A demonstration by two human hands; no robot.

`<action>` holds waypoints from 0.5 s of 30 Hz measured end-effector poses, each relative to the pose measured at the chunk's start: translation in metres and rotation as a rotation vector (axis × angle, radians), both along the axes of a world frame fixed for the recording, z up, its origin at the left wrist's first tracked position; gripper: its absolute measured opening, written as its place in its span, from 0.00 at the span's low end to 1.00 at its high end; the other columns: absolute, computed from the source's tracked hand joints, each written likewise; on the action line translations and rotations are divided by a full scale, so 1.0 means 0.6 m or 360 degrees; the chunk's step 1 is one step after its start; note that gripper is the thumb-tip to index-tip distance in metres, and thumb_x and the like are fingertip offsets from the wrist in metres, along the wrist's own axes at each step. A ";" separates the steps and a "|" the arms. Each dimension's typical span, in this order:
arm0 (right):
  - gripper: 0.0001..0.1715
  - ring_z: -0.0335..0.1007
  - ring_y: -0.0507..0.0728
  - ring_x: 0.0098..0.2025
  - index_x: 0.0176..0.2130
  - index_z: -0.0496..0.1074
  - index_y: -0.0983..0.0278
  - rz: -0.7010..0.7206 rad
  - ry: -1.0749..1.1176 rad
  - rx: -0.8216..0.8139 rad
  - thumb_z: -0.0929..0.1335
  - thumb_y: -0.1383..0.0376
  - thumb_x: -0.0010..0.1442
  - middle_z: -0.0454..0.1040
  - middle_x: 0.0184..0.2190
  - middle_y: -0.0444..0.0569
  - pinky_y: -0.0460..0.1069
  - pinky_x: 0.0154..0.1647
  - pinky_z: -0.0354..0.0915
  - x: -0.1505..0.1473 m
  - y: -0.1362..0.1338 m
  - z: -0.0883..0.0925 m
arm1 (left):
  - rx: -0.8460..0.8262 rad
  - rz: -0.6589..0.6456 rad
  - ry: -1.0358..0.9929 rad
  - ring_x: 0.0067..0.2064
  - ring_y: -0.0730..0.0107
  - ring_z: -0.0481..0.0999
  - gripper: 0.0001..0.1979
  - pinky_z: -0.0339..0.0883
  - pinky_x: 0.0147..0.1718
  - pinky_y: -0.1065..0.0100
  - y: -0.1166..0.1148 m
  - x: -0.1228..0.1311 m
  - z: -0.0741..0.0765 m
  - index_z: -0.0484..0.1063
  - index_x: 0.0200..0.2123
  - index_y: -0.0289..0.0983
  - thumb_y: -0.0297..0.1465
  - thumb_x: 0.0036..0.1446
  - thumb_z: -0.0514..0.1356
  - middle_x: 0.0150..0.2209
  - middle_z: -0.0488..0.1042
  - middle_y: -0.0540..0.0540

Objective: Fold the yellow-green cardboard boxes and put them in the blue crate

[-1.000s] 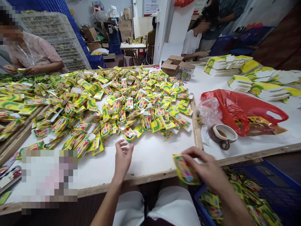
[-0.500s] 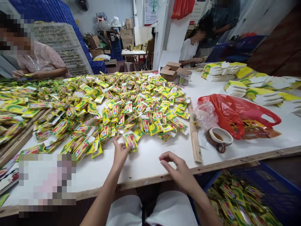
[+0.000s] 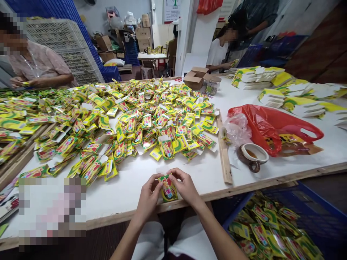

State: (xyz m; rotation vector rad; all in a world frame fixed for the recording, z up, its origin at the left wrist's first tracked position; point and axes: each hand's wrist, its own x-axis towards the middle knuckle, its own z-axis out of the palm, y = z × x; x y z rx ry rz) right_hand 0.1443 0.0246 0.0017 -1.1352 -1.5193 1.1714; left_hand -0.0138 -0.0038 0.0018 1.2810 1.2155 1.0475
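Near the table's front edge, a small yellow-green carton (image 3: 168,190) with pink and white lettering is held upright between both hands. My left hand (image 3: 150,193) pinches its left side, thumb on the printed front. My right hand (image 3: 185,186) grips the upper right corner with thumb and fingers. A pale flap seems to stick up at the carton's top, partly behind my fingers. Beyond my hands spreads a large heap of similar cartons (image 3: 146,122), several with white flaps standing open.
A wooden strip (image 3: 224,151) borders the heap on the right. Past it are a brown mug (image 3: 253,156) of liquid and a red plastic bag (image 3: 273,126). Flat carton stacks (image 3: 257,77) lie at back right. A blue crate (image 3: 311,206) of filled-looking cartons stands below. A co-worker (image 3: 38,65) sits at left.
My left hand has brought the carton from the heap's edge toward me. My right hand has moved left and taken hold of it too.
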 end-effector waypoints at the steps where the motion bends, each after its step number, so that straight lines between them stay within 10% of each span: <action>1: 0.08 0.71 0.55 0.36 0.34 0.73 0.64 -0.0006 -0.0015 0.0027 0.65 0.65 0.60 0.75 0.32 0.48 0.48 0.39 0.66 0.002 0.003 0.001 | 0.0055 0.0019 0.0010 0.45 0.62 0.73 0.09 0.67 0.43 0.64 0.003 0.003 -0.002 0.70 0.42 0.37 0.32 0.58 0.55 0.42 0.73 0.43; 15: 0.06 0.71 0.56 0.38 0.34 0.75 0.64 -0.0021 0.0048 0.0145 0.67 0.65 0.59 0.75 0.35 0.49 0.48 0.40 0.66 0.009 -0.006 0.006 | 0.0239 0.0220 0.0094 0.42 0.64 0.75 0.06 0.67 0.43 0.65 0.003 0.030 0.018 0.72 0.36 0.36 0.31 0.57 0.57 0.38 0.77 0.44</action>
